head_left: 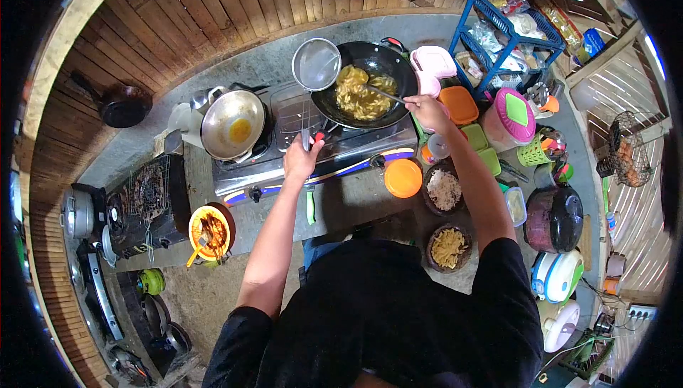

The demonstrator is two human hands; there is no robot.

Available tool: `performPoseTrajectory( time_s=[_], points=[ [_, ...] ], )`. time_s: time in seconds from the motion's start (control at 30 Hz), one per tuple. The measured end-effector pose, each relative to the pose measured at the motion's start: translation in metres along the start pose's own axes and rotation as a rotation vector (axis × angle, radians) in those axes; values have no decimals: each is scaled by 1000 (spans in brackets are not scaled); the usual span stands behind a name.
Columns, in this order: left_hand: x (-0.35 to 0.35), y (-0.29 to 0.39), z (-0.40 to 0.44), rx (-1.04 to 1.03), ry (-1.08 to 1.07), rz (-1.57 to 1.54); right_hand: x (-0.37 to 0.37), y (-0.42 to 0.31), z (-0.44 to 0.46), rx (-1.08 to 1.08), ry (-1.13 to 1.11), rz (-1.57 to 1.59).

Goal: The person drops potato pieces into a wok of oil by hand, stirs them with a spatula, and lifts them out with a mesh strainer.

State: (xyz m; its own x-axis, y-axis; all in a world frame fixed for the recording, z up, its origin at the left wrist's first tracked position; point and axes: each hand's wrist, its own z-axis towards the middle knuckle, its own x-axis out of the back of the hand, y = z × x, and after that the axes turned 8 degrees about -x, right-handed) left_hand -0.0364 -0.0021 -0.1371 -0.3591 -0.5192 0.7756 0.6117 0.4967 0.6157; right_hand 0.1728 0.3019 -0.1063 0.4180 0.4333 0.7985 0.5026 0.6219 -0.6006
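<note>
My left hand (pixel 300 159) is closed around the handle of a round mesh strainer (pixel 316 65), whose basket hangs beside the wok's left rim. The wok's red-tipped handle (pixel 320 136) is close to my left thumb. My right hand (pixel 428 113) grips the dark handle of a ladle (pixel 384 93) that reaches into the black wok (pixel 395 67). Yellowish strips of food (pixel 361 105) lie in oil in the wok, and some are heaped on the ladle's head. The wok sits on the right side of a gas stove (pixel 313 169).
A lighter pan (pixel 213 132) with a little oil stands on the left burner. An orange bowl (pixel 196 226) of dark sauce is at left. Near my right arm are an orange lid (pixel 403 178) and bowls of white shreds (pixel 442 190) and yellow strips (pixel 449 247).
</note>
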Motion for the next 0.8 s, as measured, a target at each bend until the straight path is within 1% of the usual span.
performPoseTrajectory(
  time_s=[0.07,0.1,0.17,0.2,0.27,0.3,0.37,0.4,0.47,0.57,0.6,0.67,0.7,0.77,0.8],
  points=[
    [0,0,0,20,-20,-22,-5,8,0,84,-85,141],
    [0,0,1,21,-20,-24,-1,5,-3,83,-85,140],
    [-1,-1,1,48,-44,-35,10,-6,-15,-1,-125,158],
    [-2,-1,1,49,-44,-36,12,-6,-19,-1,-126,156],
    [-3,-3,1,40,-34,-13,17,-6,-27,-85,-58,153],
    [1,0,1,42,-32,-11,18,-6,-31,-82,-59,155],
    [6,6,1,109,-110,-58,21,-6,-38,58,270,-135],
    [4,4,0,109,-110,-59,25,-7,-40,58,270,-136],
    [-2,0,-1,5,13,43,33,-10,-45,33,330,-404],
    [-4,-4,1,38,-33,0,33,11,-42,5,342,-446],
    [-4,-4,1,39,-34,-1,38,8,-44,5,341,-447],
    [-3,-3,1,30,-23,-3,49,2,-48,-74,145,-400],
    [1,1,-1,31,-26,-4,49,6,-49,-76,143,-401],
    [9,10,0,109,-110,-41,51,16,-48,-12,-11,-236],
    [8,10,0,110,-110,-41,50,12,-51,-12,-12,-236]
  ],
)
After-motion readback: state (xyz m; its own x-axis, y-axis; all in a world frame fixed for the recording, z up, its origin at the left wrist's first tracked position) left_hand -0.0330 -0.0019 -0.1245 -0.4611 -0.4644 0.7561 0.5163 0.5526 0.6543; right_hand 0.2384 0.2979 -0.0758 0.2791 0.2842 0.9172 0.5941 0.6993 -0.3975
